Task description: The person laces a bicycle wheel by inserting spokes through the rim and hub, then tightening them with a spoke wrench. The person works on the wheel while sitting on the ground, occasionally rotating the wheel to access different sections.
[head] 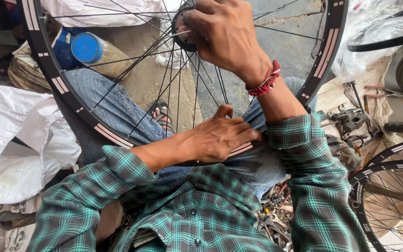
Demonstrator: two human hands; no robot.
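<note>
A black bicycle wheel rim (52, 77) with thin steel spokes (164, 79) rests across my lap. My left hand (218, 137) grips the near edge of the rim, thumb up against the spokes. At the wheel's centre, my right hand (225, 35) is closed around the dark hub (179, 32), with a spoke end sticking out left of the fingers. A red thread band is on my right wrist. I wear a green checked shirt and blue jeans.
A blue-lidded jar (87, 49) lies behind the wheel at the left. White plastic sheeting (10, 140) lies to my left. More wheels (392, 196) stand at the right, with metal parts (350, 121) and loose tools (276, 219) on the ground.
</note>
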